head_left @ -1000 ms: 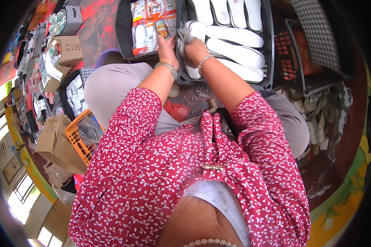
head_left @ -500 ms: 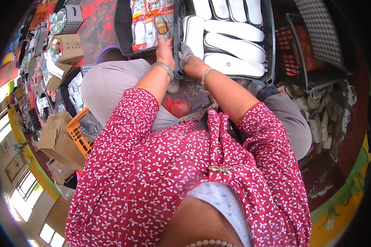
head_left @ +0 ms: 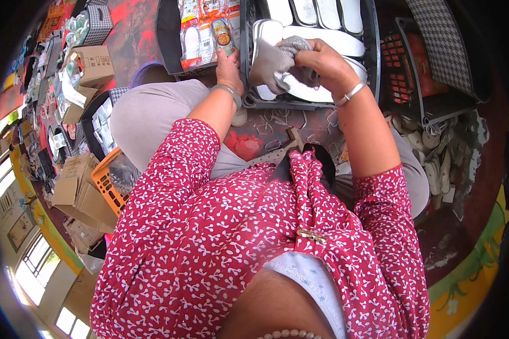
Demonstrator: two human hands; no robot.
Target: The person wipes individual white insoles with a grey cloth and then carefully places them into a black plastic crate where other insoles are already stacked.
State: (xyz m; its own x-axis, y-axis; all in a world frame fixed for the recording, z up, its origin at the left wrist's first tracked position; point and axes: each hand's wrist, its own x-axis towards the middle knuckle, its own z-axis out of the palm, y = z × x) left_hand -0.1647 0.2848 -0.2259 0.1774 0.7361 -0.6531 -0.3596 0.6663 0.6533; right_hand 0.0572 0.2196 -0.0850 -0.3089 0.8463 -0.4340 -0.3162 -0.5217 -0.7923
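My right hand [head_left: 325,65] is closed on a crumpled grey cloth [head_left: 271,65], holding it over the white insoles. These insoles [head_left: 322,42] lie in rows in a black plastic crate [head_left: 372,62] in front of me. Just left of the crate stands a black box [head_left: 169,42] with packaged insoles [head_left: 201,39] in clear and orange wrapping. My left hand [head_left: 228,66] grips this box at its near right corner, its fingertips against the lowest package. Part of the left hand's grip is hidden between box and crate.
An open checked box [head_left: 444,45] and a black basket [head_left: 398,68] stand at the right, above a heap of pale shoes [head_left: 430,147]. Cardboard boxes [head_left: 79,189] and an orange crate [head_left: 110,183] sit at the left. A wooden piece [head_left: 280,150] lies between my knees.
My right hand has lifted from the crate's near left corner and swung right and up, carrying the grey cloth above the insoles. My left hand has stayed at nearly the same spot.
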